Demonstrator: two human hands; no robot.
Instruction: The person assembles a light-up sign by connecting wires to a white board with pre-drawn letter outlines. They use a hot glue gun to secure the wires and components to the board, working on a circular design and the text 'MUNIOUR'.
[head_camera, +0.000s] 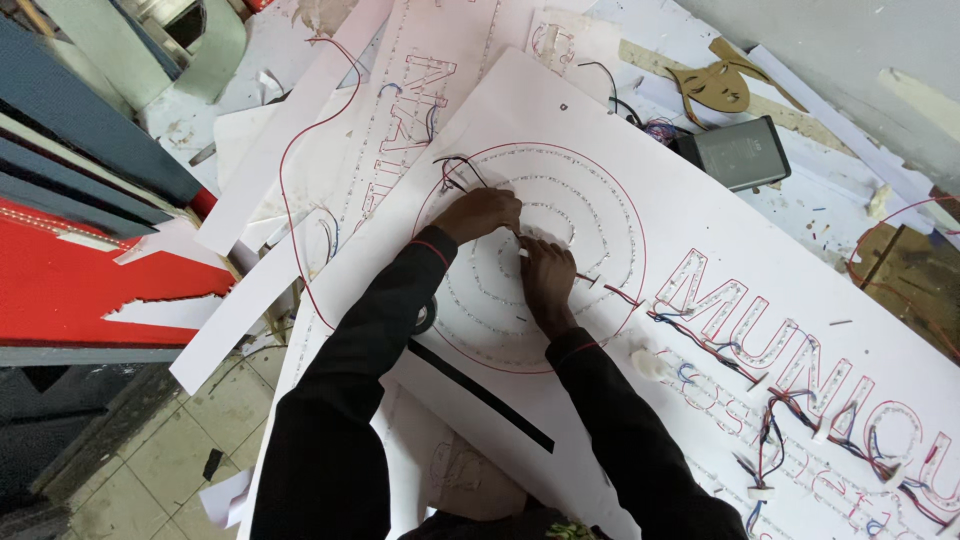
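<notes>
A large white sign board (620, 170) lies tilted across the work surface, with a red circle outline (635, 235) holding curved rows of small lights. My left hand (483, 213) rests inside the circle's upper part, fingers pinched near a black wire (455, 165). My right hand (548, 283) lies just below it, fingers pressed on a light strip by a small white piece (523, 252). Both arms wear black sleeves. What the fingertips grip is too small to tell.
Outlined letters with red, black and blue wiring (780, 400) run along the board's right side. A grey box-shaped power unit (740, 152) sits at the upper right. More white boards (300, 130) lie at the left, beside red and blue panels (70, 280). A tiled floor (200, 420) shows below.
</notes>
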